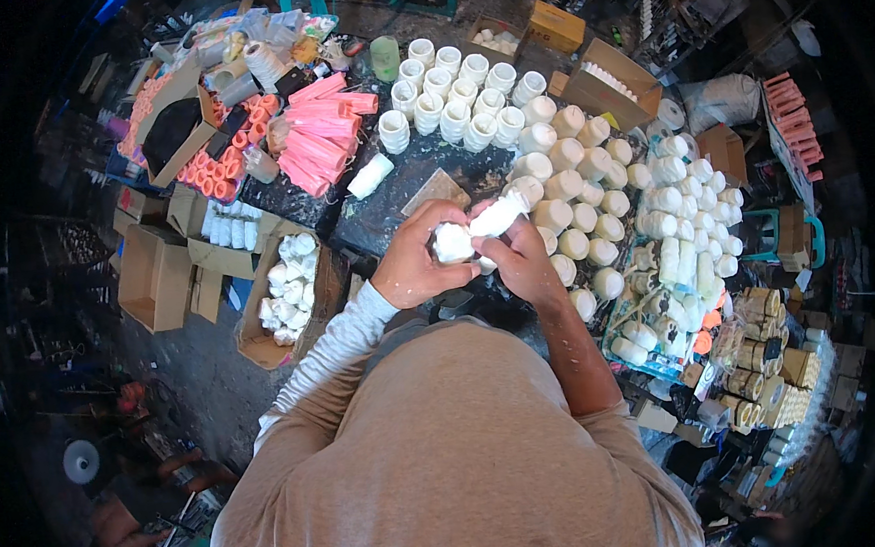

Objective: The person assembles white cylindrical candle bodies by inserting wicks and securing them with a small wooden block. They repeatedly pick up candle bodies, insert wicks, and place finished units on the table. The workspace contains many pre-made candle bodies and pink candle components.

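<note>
Close in front of my body, my left hand (415,262) curls around a bright white lump (453,242), rounded in shape. A short white cylindrical piece (499,215) is gripped by my right hand (525,260), tilted up to the right. The two pieces are side by side between my hands, and the right thumb lies across the cylinder's lower end. Glare hides their surface detail. Just beyond my fingers lies a small flat board (434,190) on the dark table (369,224). Another white cylinder (370,176) rests on its side further left.
White ribbed cup-like pieces (428,113) stand in rows at the back, with cream rounded pieces (553,215) crowding the right. Pink tubes (315,146) are piled at the back left. A cardboard box (259,337) of white pieces sits left of me. More white cylinders (665,199) are stacked further right.
</note>
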`<state>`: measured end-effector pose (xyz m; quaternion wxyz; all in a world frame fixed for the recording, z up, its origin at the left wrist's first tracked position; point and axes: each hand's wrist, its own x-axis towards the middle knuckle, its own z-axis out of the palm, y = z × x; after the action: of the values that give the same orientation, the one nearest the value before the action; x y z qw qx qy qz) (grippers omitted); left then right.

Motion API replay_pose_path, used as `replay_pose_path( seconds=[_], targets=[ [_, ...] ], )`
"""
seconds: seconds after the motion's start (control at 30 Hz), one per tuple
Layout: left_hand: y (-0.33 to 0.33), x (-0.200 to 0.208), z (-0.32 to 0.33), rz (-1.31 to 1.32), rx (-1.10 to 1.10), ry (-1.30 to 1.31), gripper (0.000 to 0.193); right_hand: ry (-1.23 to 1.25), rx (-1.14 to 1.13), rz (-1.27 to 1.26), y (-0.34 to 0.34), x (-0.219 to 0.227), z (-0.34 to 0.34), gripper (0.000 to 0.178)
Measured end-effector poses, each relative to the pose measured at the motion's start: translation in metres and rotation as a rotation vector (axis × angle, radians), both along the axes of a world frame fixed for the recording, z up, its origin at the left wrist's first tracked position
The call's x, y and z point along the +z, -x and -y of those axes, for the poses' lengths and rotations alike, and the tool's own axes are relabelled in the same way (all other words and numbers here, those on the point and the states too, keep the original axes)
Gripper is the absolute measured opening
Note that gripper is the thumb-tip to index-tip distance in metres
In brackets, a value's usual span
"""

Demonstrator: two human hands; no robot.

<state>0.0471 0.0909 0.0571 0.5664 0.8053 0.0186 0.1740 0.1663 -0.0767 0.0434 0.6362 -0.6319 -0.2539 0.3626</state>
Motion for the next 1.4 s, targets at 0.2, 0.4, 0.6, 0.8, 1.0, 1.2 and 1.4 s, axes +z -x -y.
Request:
replay_pose_path(
  seconds=[0.2,0.4,0.6,0.8,1.0,1.2,1.4],
  targets=[
    [0.023,0.004,-0.004,-0.332,-0.203,0.952,0.049,-0.026,0.158,0.024,0.001,0.026,0.018,0.032],
    [0.036,0.014,-0.009,-0.304,-0.251,0.795,0.048,-0.102,0.18,-0.1,0.009,0.034,0.026,0.035],
    [0.036,0.035,0.002,-0.181,-0.143,0.21,0.043,-0.001,-0.077,-0.138,0.018,0.028,0.022,0.024],
    [0.035,0.038,0.026,-0.102,-0.073,0.076,0.046,0.109,-0.124,0.026,0.013,0.017,0.025,0.031],
    [0.035,0.031,0.021,-0.087,-0.159,0.199,0.05,0.043,-0.17,-0.263,0.014,0.008,0.03,0.032],
    [0.033,0.025,0.027,-0.128,-0.081,0.036,0.041,-0.063,-0.157,-0.287,0.02,0.013,0.026,0.026],
    [0.028,0.024,0.043,-0.087,0.091,-0.017,0.034,-0.024,-0.191,-0.266,0.022,0.013,0.024,0.023]
  ],
)
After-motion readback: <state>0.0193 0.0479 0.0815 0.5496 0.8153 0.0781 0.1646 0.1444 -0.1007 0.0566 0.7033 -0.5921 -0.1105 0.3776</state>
